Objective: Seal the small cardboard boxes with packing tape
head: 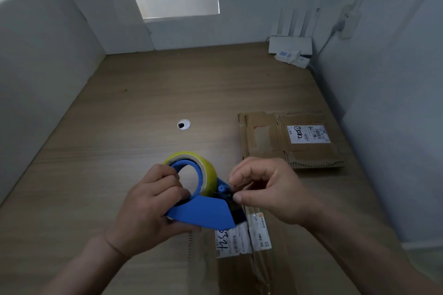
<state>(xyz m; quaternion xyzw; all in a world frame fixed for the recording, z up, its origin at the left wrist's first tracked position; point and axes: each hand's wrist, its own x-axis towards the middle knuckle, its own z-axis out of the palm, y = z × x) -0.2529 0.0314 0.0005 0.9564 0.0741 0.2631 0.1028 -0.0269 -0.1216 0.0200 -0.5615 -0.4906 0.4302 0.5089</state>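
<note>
Head view looks down on a wooden bench hemmed in by pale walls. Both bare hands meet over its near half. The left grip is closed round a blue tape dispenser: its fingers curl through the blue ring that carries the roll, and the thumb lies under the dispenser's flat body. A roll of yellowish packing tape sits on that ring, standing on edge above the fingers. The right grip comes in from the right with its fingers curled, thumb and forefinger tips closing on the dark cutter end at the dispenser's front; whether a tape end lies between them is too small to tell.

Just beneath the dispenser and the right wrist a small cardboard box lies on the bench, running to the bottom edge, with white labels and handwritten digits on top. A second cardboard box, flat and worn, lies farther back on the right, apart from the hands, bearing a white barcode label. A round cable hole sits mid-bench, and a white router stands in the far right corner
</note>
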